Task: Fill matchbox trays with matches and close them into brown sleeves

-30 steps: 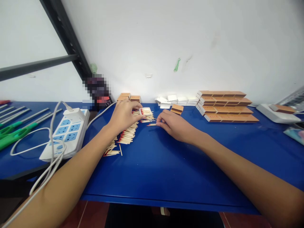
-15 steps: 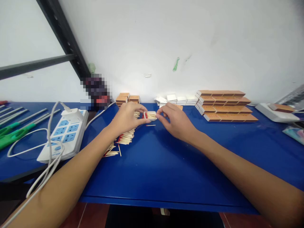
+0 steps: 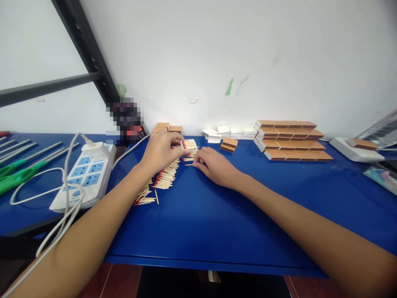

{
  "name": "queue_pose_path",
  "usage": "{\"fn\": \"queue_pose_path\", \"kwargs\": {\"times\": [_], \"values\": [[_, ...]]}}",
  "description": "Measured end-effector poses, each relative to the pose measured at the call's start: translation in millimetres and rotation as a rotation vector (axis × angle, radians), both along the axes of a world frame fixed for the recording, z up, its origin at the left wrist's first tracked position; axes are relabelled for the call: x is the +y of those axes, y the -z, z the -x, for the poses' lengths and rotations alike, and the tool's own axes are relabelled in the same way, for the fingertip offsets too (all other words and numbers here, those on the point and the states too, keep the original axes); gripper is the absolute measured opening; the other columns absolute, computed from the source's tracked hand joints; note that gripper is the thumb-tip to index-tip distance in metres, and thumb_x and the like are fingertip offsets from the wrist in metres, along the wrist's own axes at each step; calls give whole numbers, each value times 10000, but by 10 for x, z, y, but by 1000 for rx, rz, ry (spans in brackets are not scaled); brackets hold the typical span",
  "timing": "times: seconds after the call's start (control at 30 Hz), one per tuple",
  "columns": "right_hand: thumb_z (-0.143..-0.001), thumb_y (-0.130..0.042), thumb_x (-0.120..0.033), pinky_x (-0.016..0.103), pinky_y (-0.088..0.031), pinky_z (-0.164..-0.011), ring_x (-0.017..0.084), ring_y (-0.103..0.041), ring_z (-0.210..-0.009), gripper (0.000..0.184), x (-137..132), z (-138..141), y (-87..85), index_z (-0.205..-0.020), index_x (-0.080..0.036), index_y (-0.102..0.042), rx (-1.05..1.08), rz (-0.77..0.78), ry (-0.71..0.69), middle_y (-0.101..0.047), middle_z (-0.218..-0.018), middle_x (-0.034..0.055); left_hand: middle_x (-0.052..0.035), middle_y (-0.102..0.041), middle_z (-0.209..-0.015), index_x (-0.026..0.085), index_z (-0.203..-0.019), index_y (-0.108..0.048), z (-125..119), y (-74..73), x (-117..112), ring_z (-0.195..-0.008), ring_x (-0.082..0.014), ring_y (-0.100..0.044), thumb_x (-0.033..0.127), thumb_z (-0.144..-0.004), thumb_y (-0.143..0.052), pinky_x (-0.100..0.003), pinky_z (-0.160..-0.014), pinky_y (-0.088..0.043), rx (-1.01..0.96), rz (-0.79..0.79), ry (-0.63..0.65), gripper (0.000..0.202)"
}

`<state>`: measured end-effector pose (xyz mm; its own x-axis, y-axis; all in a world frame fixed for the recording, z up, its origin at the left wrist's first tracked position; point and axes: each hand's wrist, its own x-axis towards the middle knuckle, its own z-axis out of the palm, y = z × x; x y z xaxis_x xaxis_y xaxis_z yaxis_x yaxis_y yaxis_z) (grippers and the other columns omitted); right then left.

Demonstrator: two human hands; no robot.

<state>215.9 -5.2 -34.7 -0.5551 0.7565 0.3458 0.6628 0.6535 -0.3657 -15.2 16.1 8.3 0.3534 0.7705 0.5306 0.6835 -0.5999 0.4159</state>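
My left hand [image 3: 163, 151] is closed on a white matchbox tray [image 3: 194, 143] filled with red-tipped matches, thumb in front and fingers behind. Just below and right of the tray, my right hand [image 3: 214, 165] is closed in a pinch at the end of a single match [image 3: 188, 165], whose red head points left. Loose matches [image 3: 165, 177] lie in a long pile under and in front of my left hand, partly hidden by it. A few more rest between the tray and my right fingers.
Brown matchbox sleeves [image 3: 229, 144] lie behind my right hand. White trays [image 3: 237, 131] stand along the wall, beside stepped rows of matchboxes [image 3: 294, 145]. More brown boxes [image 3: 163, 126] sit behind my left hand. At left are a power strip [image 3: 85, 174] with cables and green-handled tools [image 3: 21, 176].
My left hand has moved the filled tray slightly left and back. My right hand has left the tray's end and come down left to the lone match, uncovering the brown sleeves.
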Motion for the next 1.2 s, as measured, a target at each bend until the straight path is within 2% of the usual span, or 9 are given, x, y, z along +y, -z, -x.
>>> {"fn": "queue_pose_path", "kwargs": {"times": [0.13, 0.4, 0.57, 0.83, 0.97, 1.13, 1.2], "values": [[-1042, -627, -224, 367, -460, -869, 245, -591, -977, 123, 7, 19, 37, -1159, -196, -656, 20, -35, -4, -652, -1051, 89, -68, -831, -1002, 206, -985, -797, 5, -5, 0, -973, -279, -804, 304, -786, -927, -431, -939, -639, 6, -10, -11, 258], [-1038, -620, -176, 353, -435, -847, 239, -572, -975, 69, -2, 31, 7, -975, -190, -647, -10, 4, 20, -630, -998, 72, -71, -828, -991, 194, -1025, -802, 11, 11, 21, -993, -290, -799, 338, -785, -933, -438, -948, -639, 11, -16, -2, 308], [-1051, -610, -199, 353, -432, -843, 237, -564, -963, 77, -5, 1, -5, -978, -189, -633, -53, -9, 6, -629, -1006, 77, -72, -827, -993, 200, -1021, -802, 15, 20, 24, -1006, -302, -795, 358, -783, -934, -465, -972, -630, 8, -11, -1, 315], [-1031, -612, -178, 346, -440, -832, 229, -578, -939, 73, -28, -109, -82, -967, -189, -645, -69, -7, 46, -626, -995, 77, -69, -832, -982, 211, -954, -790, 11, 11, 25, -1009, -294, -797, 379, -782, -937, -440, -960, -621, 49, -9, -5, 283], [-1022, -605, -169, 343, -440, -817, 223, -575, -924, 90, -64, -117, -107, -944, -193, -643, -117, 35, 2, -629, -990, 75, -71, -834, -989, 209, -964, -792, 10, 13, 27, -1000, -291, -795, 389, -785, -936, -439, -952, -615, 54, -10, -7, 292], [-1019, -636, -196, 371, -460, -857, 242, -581, -968, 37, -89, -98, -92, -1056, -190, -634, -108, 11, 26, -633, -1036, 82, -70, -832, -1003, 221, -984, -797, 13, 36, 28, -1011, -299, -786, 361, -785, -934, -447, -938, -603, 44, -6, -19, 279], [-1022, -630, -198, 371, -465, -848, 241, -586, -955, 12, -81, -97, -77, -1031, -197, -638, -100, 16, 24, -632, -1021, 80, -65, -831, -1005, 227, -994, -794, 12, 40, 27, -1008, -297, -784, 363, -780, -937, -445, -934, -599, 40, -5, -13, 291]]}}
